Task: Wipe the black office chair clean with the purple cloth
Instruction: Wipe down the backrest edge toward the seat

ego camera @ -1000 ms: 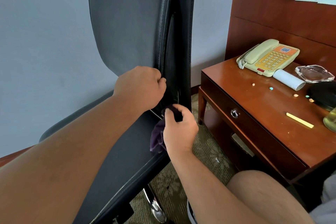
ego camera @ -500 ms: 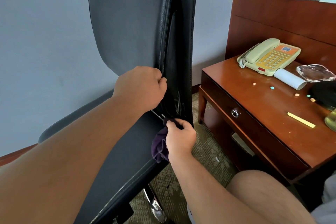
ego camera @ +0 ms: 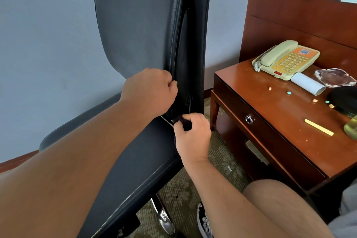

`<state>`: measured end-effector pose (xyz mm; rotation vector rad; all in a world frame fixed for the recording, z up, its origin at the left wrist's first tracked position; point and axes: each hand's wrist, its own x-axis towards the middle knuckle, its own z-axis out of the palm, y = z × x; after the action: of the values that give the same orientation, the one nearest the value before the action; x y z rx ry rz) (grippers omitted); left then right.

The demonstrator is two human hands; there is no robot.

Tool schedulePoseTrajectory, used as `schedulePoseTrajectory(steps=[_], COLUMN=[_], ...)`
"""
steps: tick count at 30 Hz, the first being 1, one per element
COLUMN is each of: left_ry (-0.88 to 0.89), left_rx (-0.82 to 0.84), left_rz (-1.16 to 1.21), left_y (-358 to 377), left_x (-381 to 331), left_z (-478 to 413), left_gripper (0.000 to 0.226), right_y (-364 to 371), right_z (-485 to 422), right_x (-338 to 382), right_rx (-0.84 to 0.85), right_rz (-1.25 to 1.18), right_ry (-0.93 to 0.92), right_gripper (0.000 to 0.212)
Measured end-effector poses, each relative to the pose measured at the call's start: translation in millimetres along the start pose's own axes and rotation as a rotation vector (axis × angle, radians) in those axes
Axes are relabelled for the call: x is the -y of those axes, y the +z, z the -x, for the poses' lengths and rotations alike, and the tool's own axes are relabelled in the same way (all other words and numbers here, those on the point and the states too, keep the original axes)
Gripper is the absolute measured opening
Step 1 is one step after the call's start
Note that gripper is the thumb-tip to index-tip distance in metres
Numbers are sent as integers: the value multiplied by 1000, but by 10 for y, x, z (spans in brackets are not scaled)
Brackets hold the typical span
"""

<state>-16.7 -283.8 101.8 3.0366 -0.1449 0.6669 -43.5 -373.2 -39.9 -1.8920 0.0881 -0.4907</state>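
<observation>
Closest in, your right grip (ego camera: 193,137) is pinched tight around the purple cloth (ego camera: 183,122). It's a soft, dark wad poking out between thumb and fingers, pushed into the crease where seat meets back on the black office chair (ego camera: 135,25).

Just up and left of it, your left grip (ego camera: 150,92) curls round the stitched edge of the backrest. By my read, it's drawing that padded flap aside to open the gap for the cloth.

Below both grips the seat (ego camera: 146,152) runs smooth and matte, leather-look with pale stitching. Under it there's a shiny chrome leg (ego camera: 164,218) over patterned carpet (ego camera: 218,152).

How far along? Hard to call: the broad surfaces show no obvious dust, but nothing proves they're wiped. I'd judge you're on detail work in the seam, with the tall side edge above your grips and the frame below likely left.

Farther right of your right grip, the glossy wooden tabletop (ego camera: 270,114) carries a cream telephone (ego camera: 286,60), a white roll (ego camera: 307,83) and a faceted glass ashtray (ego camera: 335,77).
</observation>
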Motion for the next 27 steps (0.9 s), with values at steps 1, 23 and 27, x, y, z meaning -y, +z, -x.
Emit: schedulePoseTrajectory(steps=[1, 23, 27], left_ry=[1, -18, -25], left_rx=[-1, 12, 23], left_rz=[1, 3, 6], left_y=[0, -16, -26], left_x=[1, -6, -9], left_z=[0, 2, 6], left_gripper=[43, 43, 43], right_y=[1, -45, -32], right_z=[4, -57, -59], right_x=[-49, 66, 39], right_rx=[24, -93, -82], right_rz=[61, -151, -209], right_ry=[-10, 10, 189], right_gripper=[11, 17, 17])
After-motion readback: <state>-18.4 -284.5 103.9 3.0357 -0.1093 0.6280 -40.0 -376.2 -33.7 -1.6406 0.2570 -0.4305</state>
